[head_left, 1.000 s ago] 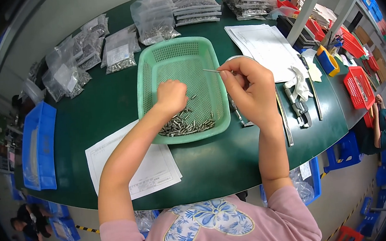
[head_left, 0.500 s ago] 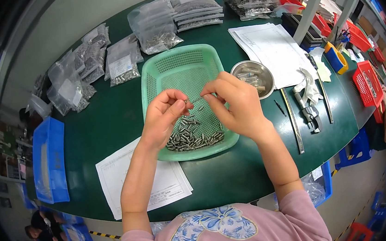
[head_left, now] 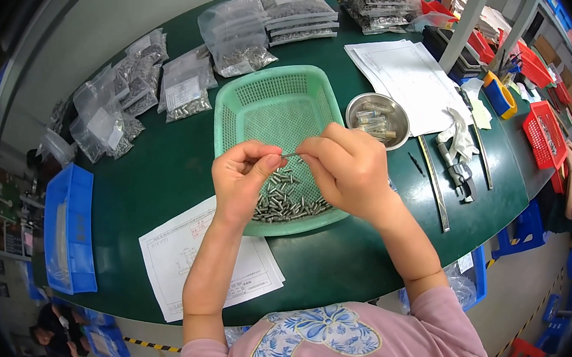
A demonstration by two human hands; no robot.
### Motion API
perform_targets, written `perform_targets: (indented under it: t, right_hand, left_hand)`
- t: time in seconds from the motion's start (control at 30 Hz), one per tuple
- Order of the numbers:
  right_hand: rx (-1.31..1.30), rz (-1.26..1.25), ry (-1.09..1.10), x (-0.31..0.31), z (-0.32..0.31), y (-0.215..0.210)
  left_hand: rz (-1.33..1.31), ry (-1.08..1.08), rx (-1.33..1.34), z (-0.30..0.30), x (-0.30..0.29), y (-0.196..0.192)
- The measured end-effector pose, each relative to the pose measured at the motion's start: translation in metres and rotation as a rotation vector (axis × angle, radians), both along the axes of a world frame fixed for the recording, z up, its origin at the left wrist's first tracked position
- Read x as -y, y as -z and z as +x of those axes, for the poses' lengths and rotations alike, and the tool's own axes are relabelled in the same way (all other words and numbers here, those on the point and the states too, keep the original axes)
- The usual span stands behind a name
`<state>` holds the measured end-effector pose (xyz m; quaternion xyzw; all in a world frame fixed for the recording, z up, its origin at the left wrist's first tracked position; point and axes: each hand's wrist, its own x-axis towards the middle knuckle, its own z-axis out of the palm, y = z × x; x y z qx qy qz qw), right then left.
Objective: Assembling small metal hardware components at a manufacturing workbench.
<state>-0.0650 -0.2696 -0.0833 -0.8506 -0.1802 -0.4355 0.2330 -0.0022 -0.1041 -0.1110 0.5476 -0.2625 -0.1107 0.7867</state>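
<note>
My left hand (head_left: pixel 244 177) and my right hand (head_left: pixel 345 166) meet over a green perforated basket (head_left: pixel 276 95). Between their fingertips they pinch a thin metal pin (head_left: pixel 290 155), held level. Below the hands, several small metal parts (head_left: pixel 281 203) lie heaped at the near end of the basket. A round steel bowl (head_left: pixel 377 119) with a few parts stands just right of the basket, close to my right hand.
Clear bags of metal parts (head_left: pixel 237 40) line the back of the green table. Printed sheets lie at the front left (head_left: pixel 176 258) and back right (head_left: pixel 400 78). A steel ruler (head_left: pixel 432 181) and pliers (head_left: pixel 456 162) lie to the right. A blue bin (head_left: pixel 69 230) hangs at the left edge.
My hands have come together over the basket; the left hand rose from the heap of parts and both now pinch the thin pin. The camera view shifted, bringing the steel bowl into sight.
</note>
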Motion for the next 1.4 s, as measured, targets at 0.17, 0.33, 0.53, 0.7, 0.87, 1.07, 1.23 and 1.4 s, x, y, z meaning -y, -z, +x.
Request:
perform_targets:
  t: [0.17,0.33,0.53,0.7,0.87,1.07,1.23,1.4]
  right_hand:
    - [-0.003,0.131,-0.075,-0.003,0.002,0.006]
    - [-0.027,0.048,-0.022,-0.005,-0.001,0.002]
    - [-0.091,0.220,0.023,0.033,0.014,0.005]
    - [-0.099,0.407,0.147,0.046,0.006,-0.005]
    - [-0.128,0.368,0.112,0.044,0.008,-0.002]
    - [-0.223,0.242,0.021,0.039,0.008,0.000]
    - [-0.193,0.201,-0.127,0.029,0.008,0.002]
    - [-0.168,0.226,-0.182,0.021,0.006,-0.001]
  left_hand:
    - [-0.139,0.026,-0.016,-0.003,0.001,0.003]
    - [0.040,-0.058,0.016,-0.001,-0.001,0.003]
    - [0.512,-0.057,0.098,0.027,0.013,0.005]
    - [1.116,-0.103,0.706,0.061,0.033,0.035]
    - [1.261,0.031,0.871,0.053,0.047,0.050]
    - [0.843,0.104,0.148,0.043,0.032,0.021]
    - [0.298,0.137,-0.071,0.015,0.008,-0.012]
    - [0.152,0.134,-0.097,0.007,0.000,-0.019]
